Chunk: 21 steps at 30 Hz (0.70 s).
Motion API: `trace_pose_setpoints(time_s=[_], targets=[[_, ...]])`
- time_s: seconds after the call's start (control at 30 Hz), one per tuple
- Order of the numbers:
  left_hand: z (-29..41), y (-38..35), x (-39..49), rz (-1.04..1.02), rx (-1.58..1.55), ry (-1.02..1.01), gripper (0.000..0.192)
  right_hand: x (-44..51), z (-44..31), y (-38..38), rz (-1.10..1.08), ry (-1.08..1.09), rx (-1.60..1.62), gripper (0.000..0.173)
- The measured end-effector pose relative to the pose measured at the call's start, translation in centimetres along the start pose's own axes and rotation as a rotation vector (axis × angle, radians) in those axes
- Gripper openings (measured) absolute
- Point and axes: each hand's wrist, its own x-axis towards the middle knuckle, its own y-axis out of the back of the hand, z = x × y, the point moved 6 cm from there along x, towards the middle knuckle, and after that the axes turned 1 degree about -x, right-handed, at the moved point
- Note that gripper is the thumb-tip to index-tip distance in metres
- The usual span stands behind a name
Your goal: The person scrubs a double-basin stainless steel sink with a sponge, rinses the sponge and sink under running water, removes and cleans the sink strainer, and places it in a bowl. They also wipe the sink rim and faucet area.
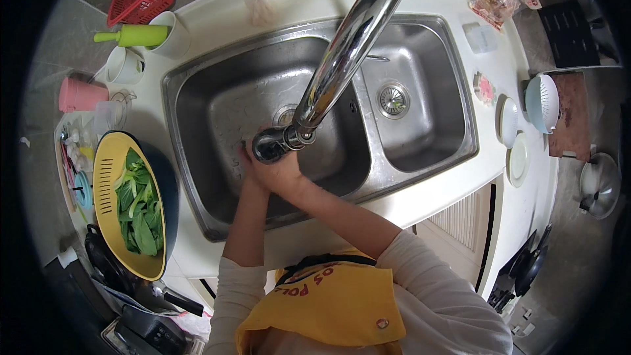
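My left hand (250, 165) and my right hand (282, 173) are together over the large basin of the stainless steel sink (197, 123), under the head of a chrome faucet (340, 54). The faucet head covers much of both hands, so their fingers and anything between them are hidden. Left of the sink, a yellow slotted colander (106, 207) sits tilted in a dark basin (170, 207) and holds leafy greens (140, 217). A drain strainer (393, 100) with green bits lies in the smaller basin.
A green rolling pin (143, 35) lies across a white container (175, 39). White cups, a pink cup (83, 94) and red baskets (143, 5) line the left and back. At right are small dishes (517, 159), a blue-white colander (542, 103) and a packaged food bag (495, 2).
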Motion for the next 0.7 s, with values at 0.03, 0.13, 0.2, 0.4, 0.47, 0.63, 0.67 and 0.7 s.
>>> trace_pose_setpoints(time_s=[0.03,0.13,0.2,0.4,0.47,0.63,0.67,0.7], targets=[[-0.2,0.1,0.2,0.056,0.042,0.042,0.046,-0.5,0.7,-0.7,0.008,0.018,0.036,0.028],[-0.2,0.9,0.5,0.228,0.166,0.155,0.043,0.3,5.5,-3.0,-0.402,-0.084,0.013,0.024],[0.7,2.4,0.3,0.41,0.205,0.103,0.04,0.4,4.1,-1.3,-0.224,-0.061,0.133,0.021],[1.4,0.2,0.5,0.247,0.091,0.141,0.033,-0.1,2.7,-2.0,-0.014,0.031,0.249,0.039],[1.2,0.1,0.8,0.338,0.101,0.25,0.033,0.0,5.3,-2.7,-0.039,0.123,0.154,0.022],[2.5,9.0,0.4,0.254,0.574,-0.229,0.035,0.6,-3.4,-1.2,-0.153,0.229,-0.136,0.02],[2.2,9.3,0.4,0.263,0.603,-0.232,0.036,1.5,-4.1,1.2,0.051,0.312,-0.064,0.013],[2.2,8.9,0.4,0.266,0.638,-0.237,0.037,2.0,-2.7,0.6,0.041,0.311,-0.052,0.015]])
